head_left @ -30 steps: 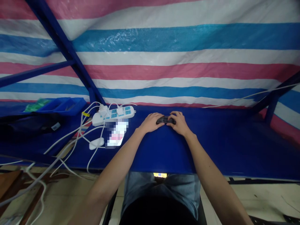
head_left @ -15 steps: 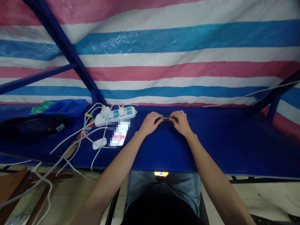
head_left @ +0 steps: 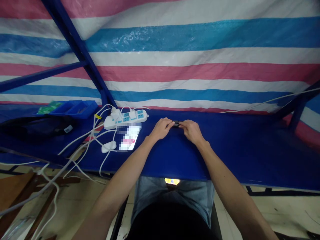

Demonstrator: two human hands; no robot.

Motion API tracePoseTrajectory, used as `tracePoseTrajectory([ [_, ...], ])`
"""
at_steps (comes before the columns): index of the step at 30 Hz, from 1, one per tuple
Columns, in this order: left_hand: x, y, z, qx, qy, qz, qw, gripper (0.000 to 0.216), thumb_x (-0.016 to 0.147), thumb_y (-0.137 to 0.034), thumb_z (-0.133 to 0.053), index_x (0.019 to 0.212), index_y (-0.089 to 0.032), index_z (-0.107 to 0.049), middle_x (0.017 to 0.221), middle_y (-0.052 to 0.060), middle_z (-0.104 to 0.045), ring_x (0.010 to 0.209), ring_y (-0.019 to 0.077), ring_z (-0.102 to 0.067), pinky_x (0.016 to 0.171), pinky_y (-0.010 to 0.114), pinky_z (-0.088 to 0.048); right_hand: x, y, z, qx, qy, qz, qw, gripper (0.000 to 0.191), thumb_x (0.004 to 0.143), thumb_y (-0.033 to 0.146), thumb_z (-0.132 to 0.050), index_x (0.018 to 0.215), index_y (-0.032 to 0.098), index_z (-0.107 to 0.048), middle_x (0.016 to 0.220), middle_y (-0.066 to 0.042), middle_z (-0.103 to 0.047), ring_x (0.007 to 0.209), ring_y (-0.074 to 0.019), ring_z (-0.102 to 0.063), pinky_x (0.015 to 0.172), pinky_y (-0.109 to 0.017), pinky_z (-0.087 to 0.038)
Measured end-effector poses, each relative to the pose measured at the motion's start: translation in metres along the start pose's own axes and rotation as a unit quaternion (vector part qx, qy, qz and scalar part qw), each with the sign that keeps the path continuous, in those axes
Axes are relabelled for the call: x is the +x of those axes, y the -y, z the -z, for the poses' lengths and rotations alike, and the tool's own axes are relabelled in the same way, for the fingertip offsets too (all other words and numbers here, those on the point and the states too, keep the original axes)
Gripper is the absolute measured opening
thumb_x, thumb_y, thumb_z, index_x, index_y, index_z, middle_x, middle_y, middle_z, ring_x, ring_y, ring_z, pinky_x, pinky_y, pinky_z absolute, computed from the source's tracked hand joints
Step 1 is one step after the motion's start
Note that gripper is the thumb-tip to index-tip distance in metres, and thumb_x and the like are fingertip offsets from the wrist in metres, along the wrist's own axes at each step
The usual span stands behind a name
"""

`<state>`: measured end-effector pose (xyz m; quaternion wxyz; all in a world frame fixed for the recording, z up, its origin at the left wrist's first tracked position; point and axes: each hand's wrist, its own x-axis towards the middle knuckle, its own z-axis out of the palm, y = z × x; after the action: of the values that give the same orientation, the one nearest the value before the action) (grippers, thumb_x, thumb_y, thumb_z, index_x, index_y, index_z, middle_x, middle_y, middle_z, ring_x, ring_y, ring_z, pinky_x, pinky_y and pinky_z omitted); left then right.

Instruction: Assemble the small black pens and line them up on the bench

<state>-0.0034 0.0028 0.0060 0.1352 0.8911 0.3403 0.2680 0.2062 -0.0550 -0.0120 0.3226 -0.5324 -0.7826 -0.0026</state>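
Note:
Both my hands rest on the blue table (head_left: 250, 146), fingertips meeting at its far middle. My left hand (head_left: 162, 128) and my right hand (head_left: 192, 130) are closed, pinching a small dark object (head_left: 177, 123) between them. Only a sliver of the object shows between the fingers; I cannot make out what it is.
A white power strip (head_left: 126, 118) with plugs and white cables (head_left: 82, 146) lies left of my hands, beside a blurred flat item (head_left: 129, 137) and a white adapter (head_left: 109, 146). Blue bins (head_left: 72, 108) and a black bag (head_left: 32, 128) sit far left. Blue frame bars (head_left: 75, 43) and striped tarp stand behind.
My hands have drawn closer together around the dark object, which now shows far less than a second ago. The view has shifted slightly right and upward.

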Motion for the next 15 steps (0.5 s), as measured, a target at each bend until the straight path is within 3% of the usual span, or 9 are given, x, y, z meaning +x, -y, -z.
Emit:
tracePoseTrajectory([
  [3,-0.0012,0.0000,-0.0001,0.002,0.008,0.048,0.999,0.059,0.111,-0.046,-0.030,0.067,-0.019,-0.057,0.074,0.004,-0.061,0.074,0.0197,-0.057,0.083,0.037,-0.041,0.0007,0.0040,0.0008,-0.010,0.007,0.010,1.000,0.027,0.102,0.018,-0.052,0.104,0.021,-0.078,0.094,-0.009,-0.076,0.088,-0.0244,-0.063,0.079,-0.036,-0.044],
  [5,-0.0023,-0.0014,0.0006,0.000,0.012,0.044,0.999,0.058,0.111,-0.045,-0.030,0.068,-0.019,-0.059,0.073,0.003,-0.063,0.076,0.0200,-0.060,0.086,0.037,-0.041,0.0005,0.0049,0.0007,0.003,0.010,0.005,1.000,0.026,0.102,0.018,-0.052,0.107,0.021,-0.077,0.096,-0.010,-0.075,0.090,-0.0250,-0.063,0.080,-0.036,-0.045],
  [8,-0.0036,-0.0035,0.0018,-0.016,-0.010,0.024,1.000,0.039,0.110,-0.045,-0.041,0.092,-0.022,-0.067,0.086,0.001,-0.070,0.088,0.0212,-0.065,0.090,0.036,-0.042,-0.0009,0.0029,0.0003,0.027,-0.002,-0.013,1.000,0.029,0.102,0.018,-0.051,0.119,0.022,-0.074,0.103,-0.010,-0.074,0.095,-0.0255,-0.065,0.083,-0.036,-0.047],
  [11,-0.0040,-0.0027,0.0020,-0.042,-0.045,0.022,0.998,0.023,0.107,-0.042,-0.050,0.115,-0.024,-0.062,0.102,0.001,-0.073,0.097,0.0214,-0.067,0.092,0.035,-0.044,-0.0023,0.0000,0.0002,0.060,-0.025,-0.025,0.998,0.031,0.103,0.022,-0.050,0.125,0.023,-0.071,0.107,-0.009,-0.073,0.099,-0.0255,-0.066,0.086,-0.036,-0.049],
  [15,-0.0030,0.0007,0.0010,-0.022,-0.054,0.013,0.998,0.022,0.108,-0.036,-0.046,0.102,-0.022,-0.062,0.098,0.003,-0.070,0.095,0.0217,-0.064,0.089,0.035,-0.043,-0.0028,-0.0009,-0.0005,0.103,-0.052,-0.034,0.993,0.026,0.103,0.030,-0.053,0.115,0.021,-0.075,0.103,-0.009,-0.073,0.094,-0.0247,-0.068,0.084,-0.036,-0.050],
])
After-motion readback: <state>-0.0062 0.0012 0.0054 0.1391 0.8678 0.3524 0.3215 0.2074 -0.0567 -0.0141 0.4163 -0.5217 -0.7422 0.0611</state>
